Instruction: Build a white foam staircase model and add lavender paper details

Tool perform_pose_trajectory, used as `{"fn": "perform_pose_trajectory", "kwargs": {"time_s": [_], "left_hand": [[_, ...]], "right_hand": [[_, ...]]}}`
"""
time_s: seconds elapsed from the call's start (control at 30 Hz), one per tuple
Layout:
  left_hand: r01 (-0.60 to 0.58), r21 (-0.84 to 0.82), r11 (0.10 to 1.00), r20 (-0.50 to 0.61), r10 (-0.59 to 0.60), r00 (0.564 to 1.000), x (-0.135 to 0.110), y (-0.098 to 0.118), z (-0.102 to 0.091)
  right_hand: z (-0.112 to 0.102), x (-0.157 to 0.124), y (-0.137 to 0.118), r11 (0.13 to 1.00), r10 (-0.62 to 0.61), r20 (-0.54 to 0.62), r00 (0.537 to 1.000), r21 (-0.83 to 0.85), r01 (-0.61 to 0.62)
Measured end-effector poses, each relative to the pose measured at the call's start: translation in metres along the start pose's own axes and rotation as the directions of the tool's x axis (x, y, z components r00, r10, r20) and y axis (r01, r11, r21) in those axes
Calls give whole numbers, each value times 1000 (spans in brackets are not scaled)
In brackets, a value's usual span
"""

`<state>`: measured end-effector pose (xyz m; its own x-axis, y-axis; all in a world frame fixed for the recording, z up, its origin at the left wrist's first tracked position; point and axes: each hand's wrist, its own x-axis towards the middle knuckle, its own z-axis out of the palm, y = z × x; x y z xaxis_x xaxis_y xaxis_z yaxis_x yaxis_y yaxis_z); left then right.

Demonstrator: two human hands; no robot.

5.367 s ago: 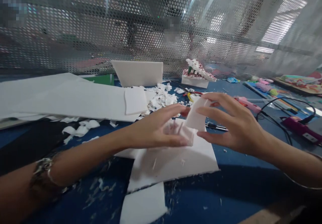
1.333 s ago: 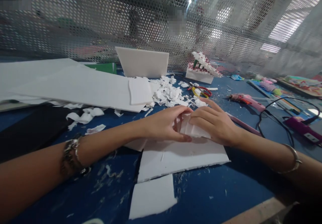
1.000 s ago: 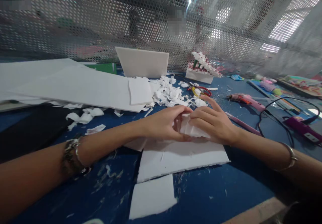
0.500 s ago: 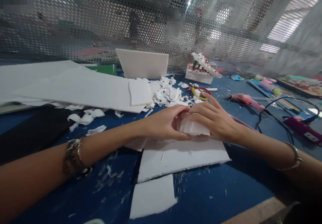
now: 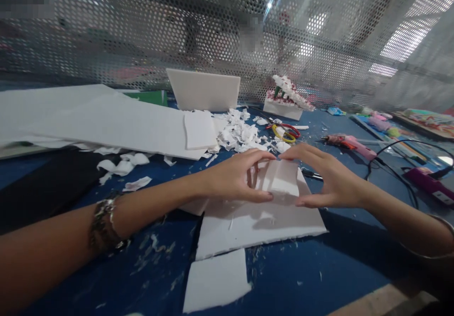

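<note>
A small folded-looking white foam piece (image 5: 282,176) rests on a larger white foam sheet (image 5: 255,226) in front of me. My left hand (image 5: 237,176) curls round the piece's left side, thumb at the near edge and fingertips at the far edge. To the right, my right hand (image 5: 328,176) is open, its thumb and fingers spread apart around the piece's right end, with a gap showing. Whether the right fingertips touch the far edge is hard to tell. A dark pen-like tool (image 5: 312,174) lies behind the right fingers.
White scraps (image 5: 239,131) are heaped behind my hands, beside scissors with red and yellow handles (image 5: 285,132). Large white foam boards (image 5: 117,117) lie at left. A pink glue gun (image 5: 354,146) with a black cable sits right. A small foam offcut (image 5: 216,280) lies nearest me.
My right hand has pulled back to the right from the foam piece and opened wider, uncovering the piece and the dark tool. My left hand stays nearly in place.
</note>
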<state>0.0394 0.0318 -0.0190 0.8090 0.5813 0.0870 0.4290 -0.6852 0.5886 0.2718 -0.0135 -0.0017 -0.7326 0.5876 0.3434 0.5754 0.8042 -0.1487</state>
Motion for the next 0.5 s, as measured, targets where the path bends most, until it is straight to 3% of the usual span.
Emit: {"fn": "perform_pose_trajectory", "kwargs": {"time_s": [0.2, 0.5], "left_hand": [[-15, -48, 999, 43, 17, 999, -1, -3, -2], [8, -42, 999, 22, -8, 1000, -1, -1, -2]], "right_hand": [[1, 0, -6, 998, 23, -7, 1000, 61, -22], [1, 1, -13, 992, 86, 9, 996, 90, -87]]}}
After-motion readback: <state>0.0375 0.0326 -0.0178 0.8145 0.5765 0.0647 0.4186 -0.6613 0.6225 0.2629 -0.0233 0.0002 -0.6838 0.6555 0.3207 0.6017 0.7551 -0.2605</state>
